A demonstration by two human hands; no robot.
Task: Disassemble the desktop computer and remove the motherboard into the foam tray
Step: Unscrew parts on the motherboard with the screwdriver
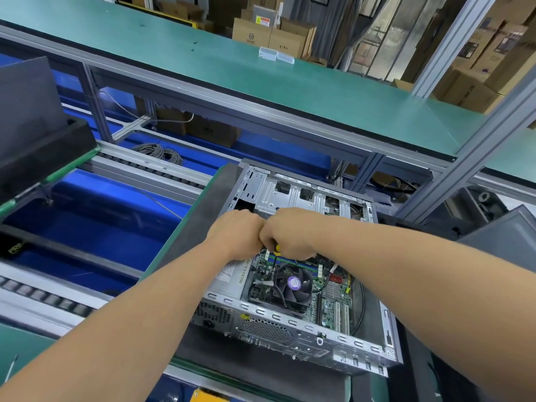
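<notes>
The open computer case (293, 288) lies on the desk (200, 204), motherboard (333, 300) still inside. Above it, the right hand (287, 233) grips a yellow-handled screwdriver (277, 247); the left hand (236, 235) is curled, contents hidden.

Beyond your grip a long green shelf (261, 76) crosses the room on grey aluminium posts (452, 39). Behind it you see stacked cardboard boxes (272, 34) and a pale hanging curtain (385, 39). Left of your grip lie roller rails (150, 166), blue panels (92, 227) and a coil of grey cable (159, 150). Light is even and bright.
</notes>
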